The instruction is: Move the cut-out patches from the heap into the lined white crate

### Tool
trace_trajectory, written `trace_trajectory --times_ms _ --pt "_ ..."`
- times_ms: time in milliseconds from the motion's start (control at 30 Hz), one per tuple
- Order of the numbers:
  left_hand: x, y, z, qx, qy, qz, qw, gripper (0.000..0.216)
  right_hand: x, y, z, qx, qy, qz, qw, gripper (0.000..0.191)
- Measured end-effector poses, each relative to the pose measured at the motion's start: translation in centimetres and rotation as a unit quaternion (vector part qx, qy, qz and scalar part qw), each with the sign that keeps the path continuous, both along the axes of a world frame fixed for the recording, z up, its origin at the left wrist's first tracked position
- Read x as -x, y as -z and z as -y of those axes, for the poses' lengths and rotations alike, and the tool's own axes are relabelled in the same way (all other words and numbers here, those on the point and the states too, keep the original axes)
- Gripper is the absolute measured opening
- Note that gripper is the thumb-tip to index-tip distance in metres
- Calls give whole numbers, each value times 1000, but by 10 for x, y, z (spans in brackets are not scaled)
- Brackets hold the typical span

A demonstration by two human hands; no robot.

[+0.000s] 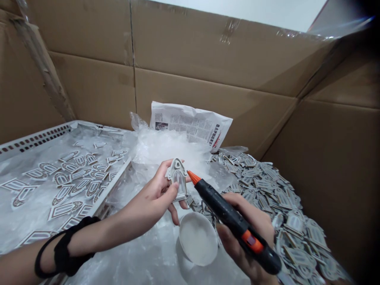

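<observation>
My left hand (157, 196) pinches a small arch-shaped white piece (177, 179) between thumb and fingers, holding it upright at the centre. My right hand (249, 237) is wrapped round a black glue gun (237, 226) with an orange trigger. Its orange nozzle (193, 177) touches or nearly touches the right edge of the piece. A black band (63, 253) sits on my left wrist. Just below the piece stands a small white cup (198, 238).
A white tray (35, 137) lined with clear plastic at the left holds several arch pieces (68, 186) laid flat. A big heap of the same pieces (273, 194) lies at the right. Folded newspaper (190, 122) and crumpled plastic lean at the back. Cardboard walls (208, 59) surround everything.
</observation>
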State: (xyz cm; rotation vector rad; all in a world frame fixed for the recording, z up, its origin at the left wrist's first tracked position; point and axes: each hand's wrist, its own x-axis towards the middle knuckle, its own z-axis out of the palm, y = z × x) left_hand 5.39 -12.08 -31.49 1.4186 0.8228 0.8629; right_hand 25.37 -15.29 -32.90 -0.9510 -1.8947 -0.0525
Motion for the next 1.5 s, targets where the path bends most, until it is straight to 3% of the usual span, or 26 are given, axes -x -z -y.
trace_trajectory --times_ms 300,700,1500 --pt "0 -4 2 20 3 -28 999 46 4 5 -4 27 -23 11 999 16" --pt "0 -3 1 6 0 -18 1000 47 13 -3 -3 -4 -11 2 1000 14" --pt "-2 2 0 -24 6 -12 1000 50 13 3 -3 -16 14 29 999 16"
